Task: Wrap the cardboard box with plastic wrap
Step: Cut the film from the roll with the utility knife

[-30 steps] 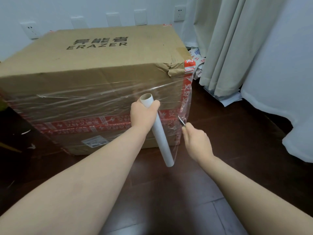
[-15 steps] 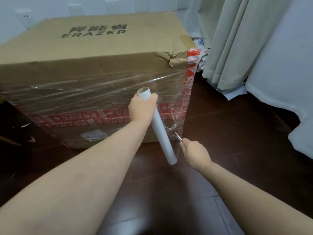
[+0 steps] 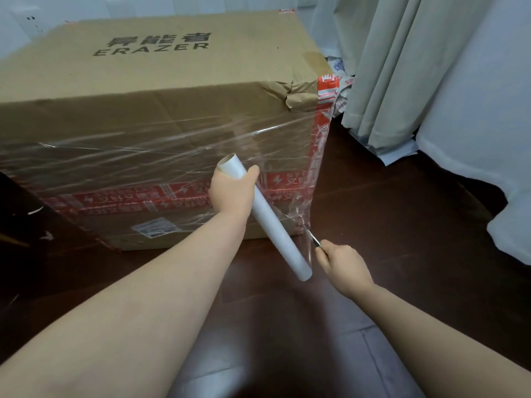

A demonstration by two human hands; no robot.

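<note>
Both hands grip: roll (blade, seemingly).

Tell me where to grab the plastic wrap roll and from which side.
Grip the plastic wrap roll near its upper end, coming from its left, as the left hand does. The tube tilts with that end up and bare; film stretches off its right side to the cardboard box corner, and the blade in the right hand works beside the lower half.
</note>
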